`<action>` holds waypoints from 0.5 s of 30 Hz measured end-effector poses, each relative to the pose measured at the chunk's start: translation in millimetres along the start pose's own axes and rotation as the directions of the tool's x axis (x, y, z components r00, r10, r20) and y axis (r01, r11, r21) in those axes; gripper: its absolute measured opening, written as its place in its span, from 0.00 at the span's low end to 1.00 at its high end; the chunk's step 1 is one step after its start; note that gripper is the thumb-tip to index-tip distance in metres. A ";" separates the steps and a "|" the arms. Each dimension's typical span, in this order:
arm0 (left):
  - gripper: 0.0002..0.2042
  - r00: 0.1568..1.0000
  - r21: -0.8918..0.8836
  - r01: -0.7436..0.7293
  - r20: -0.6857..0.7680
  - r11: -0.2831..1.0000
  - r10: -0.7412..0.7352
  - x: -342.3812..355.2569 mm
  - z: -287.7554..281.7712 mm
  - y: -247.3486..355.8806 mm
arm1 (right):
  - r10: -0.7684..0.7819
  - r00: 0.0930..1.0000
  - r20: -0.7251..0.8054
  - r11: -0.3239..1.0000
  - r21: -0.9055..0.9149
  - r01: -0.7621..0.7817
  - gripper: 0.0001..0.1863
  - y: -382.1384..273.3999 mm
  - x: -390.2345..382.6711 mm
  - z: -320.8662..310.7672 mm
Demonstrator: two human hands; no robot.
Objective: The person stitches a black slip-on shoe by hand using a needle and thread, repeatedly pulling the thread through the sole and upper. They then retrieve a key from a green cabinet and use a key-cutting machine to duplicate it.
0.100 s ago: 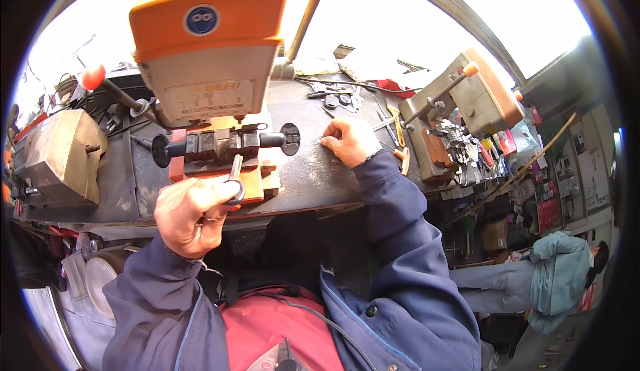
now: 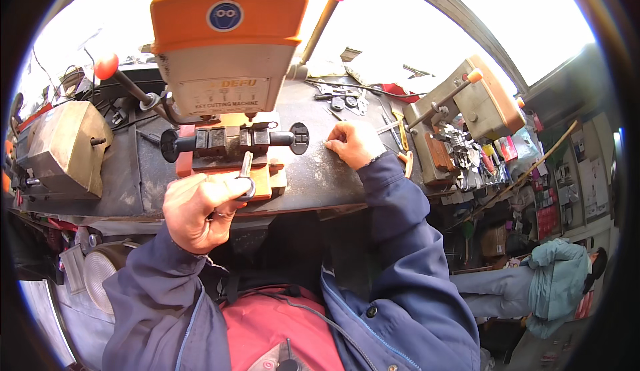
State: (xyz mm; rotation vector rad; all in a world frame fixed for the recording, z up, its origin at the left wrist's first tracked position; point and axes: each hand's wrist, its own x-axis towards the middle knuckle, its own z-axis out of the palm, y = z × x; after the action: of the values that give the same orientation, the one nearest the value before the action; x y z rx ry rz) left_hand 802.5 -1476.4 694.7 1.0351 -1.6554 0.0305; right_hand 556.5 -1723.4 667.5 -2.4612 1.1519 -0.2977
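My left hand (image 2: 200, 211) pinches a key (image 2: 247, 166) by its dark round head, the blade pointing up and away. The key is just in front of the clamps (image 2: 230, 141) of an orange and grey key cutting machine (image 2: 220, 71); I cannot tell whether its tip touches them. Black round knobs (image 2: 300, 138) sit at either end of the clamps. Farther right, my right hand (image 2: 353, 144) rests on the dark workbench (image 2: 310, 178) with its fingers curled together. Whatever those fingers may hold is hidden.
A boxy beige machine (image 2: 63, 154) stands at left. Another machine (image 2: 467, 101) on the right has many keys hanging beside it. Pliers, a yellow-handled tool (image 2: 401, 128) and small metal parts (image 2: 343, 99) lie on the bench. A person in a teal jacket (image 2: 557, 278) is at far right.
The view has swung slightly, so the machine and bench appear farther right. My left hand still grips the key, which has tilted a little. My right hand stays curled on the bench.
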 end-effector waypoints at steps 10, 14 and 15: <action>0.11 1.000 -0.108 -0.001 -0.012 0.994 0.000 2.7 -0.3 -0.4 | -0.121 0.988 -0.094 0.985 -0.133 0.108 0.05 -9.4 -9.0 6.6; 0.11 0.999 -0.065 -0.028 -0.026 0.998 0.026 3.0 -1.1 -0.8 | 0.060 0.982 -0.177 0.967 0.255 -0.013 0.04 -23.2 -26.8 11.9; 0.11 0.999 -0.054 -0.032 -0.022 0.998 0.031 2.7 -1.7 -1.0 | -0.030 0.963 -0.266 0.961 0.258 0.102 0.05 -28.6 -36.1 8.3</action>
State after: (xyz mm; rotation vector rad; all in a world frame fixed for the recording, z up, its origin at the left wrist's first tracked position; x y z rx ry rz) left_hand 804.5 -1477.8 697.0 0.9644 -1.6443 0.0167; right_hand 556.1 -1676.9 672.0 -2.2680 1.0488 -0.7663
